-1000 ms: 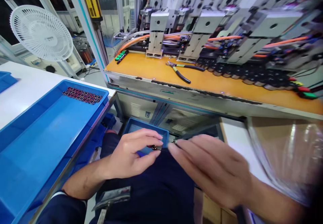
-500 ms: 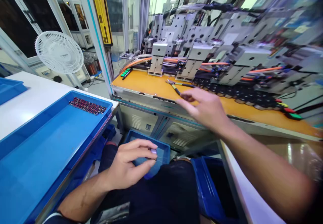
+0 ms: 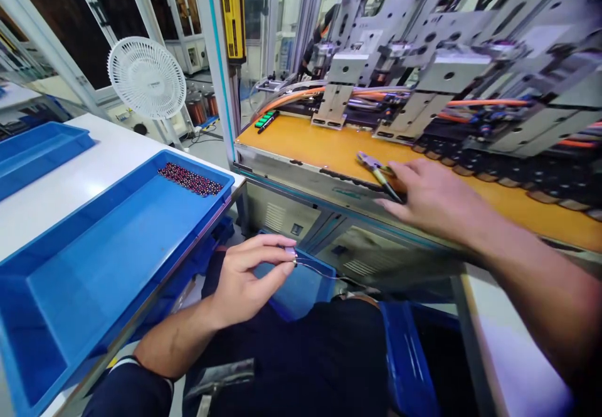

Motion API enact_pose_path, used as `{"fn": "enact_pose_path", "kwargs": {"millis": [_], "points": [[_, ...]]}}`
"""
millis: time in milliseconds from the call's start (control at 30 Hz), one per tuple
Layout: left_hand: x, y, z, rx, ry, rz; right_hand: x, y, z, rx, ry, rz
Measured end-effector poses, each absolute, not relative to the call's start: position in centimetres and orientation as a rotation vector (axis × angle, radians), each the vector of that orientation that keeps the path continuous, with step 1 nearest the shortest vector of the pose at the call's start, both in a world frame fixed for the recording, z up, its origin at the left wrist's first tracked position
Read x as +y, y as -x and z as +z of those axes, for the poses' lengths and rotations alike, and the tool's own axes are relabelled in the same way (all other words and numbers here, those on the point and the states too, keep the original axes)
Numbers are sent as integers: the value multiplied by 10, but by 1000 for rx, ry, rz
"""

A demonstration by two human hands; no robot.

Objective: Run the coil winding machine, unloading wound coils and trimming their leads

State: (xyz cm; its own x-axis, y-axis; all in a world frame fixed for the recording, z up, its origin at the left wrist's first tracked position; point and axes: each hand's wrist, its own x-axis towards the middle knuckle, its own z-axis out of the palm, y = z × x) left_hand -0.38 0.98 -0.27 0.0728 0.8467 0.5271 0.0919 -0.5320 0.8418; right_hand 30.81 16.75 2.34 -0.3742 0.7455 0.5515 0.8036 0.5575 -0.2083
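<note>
Between the thumb and fingers of my left hand (image 3: 256, 279) is a small shiny part (image 3: 290, 251), with thin wires trailing from it to the right. My right hand (image 3: 435, 200) is at the front edge of the orange work surface (image 3: 305, 144), its thumb and fingers around the handles of the pliers (image 3: 383, 177). The plier jaws point up and left, away from the hand. The palm side of the right hand is hidden.
On the left, a long blue tray (image 3: 113, 235) holds many small dark red parts (image 3: 190, 179). Metal machine fixtures (image 3: 338, 88) and a row of black pieces (image 3: 498, 175) line the work surface. A blue bin (image 3: 301, 285) sits low beyond my lap. A white fan (image 3: 147, 78) stands behind.
My right hand has reached the pliers and closed around their handles, and their jaws have turned slightly. The wires from the part in my left hand now show more clearly. The view has shifted right.
</note>
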Motion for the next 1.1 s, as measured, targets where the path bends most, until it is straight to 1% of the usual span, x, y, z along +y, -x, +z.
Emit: {"fn": "enact_pose_path", "kwargs": {"millis": [133, 200, 300, 333, 400, 533, 733, 933, 1100], "points": [[12, -1, -6, 929, -1667, 1522, 73, -294, -7, -2222, 1188, -93], [13, -3, -8, 924, -1659, 1510, 24, -276, -30, -2258, 1173, 22], [13, -6, -11, 898, -1650, 1482, -36, -249, -62, -2098, 1224, 569], [13, -7, -12, 892, -1643, 1468, -50, -243, -71, -2048, 1240, 678], [12, -9, -12, 883, -1632, 1445, -69, -233, -82, -2007, 1263, 767], [8, -11, -12, 872, -1634, 1423, -77, -227, -89, -2027, 1260, 737], [1, -10, -9, 866, -1651, 1428, -68, -219, -83, -1994, 1157, 731], [-2, -8, -10, 838, -1646, 1446, -65, -214, -74, -1987, 1133, 596], [-2, -10, -11, 839, -1651, 1433, -70, -214, -78, -1893, 1117, 735]]}}
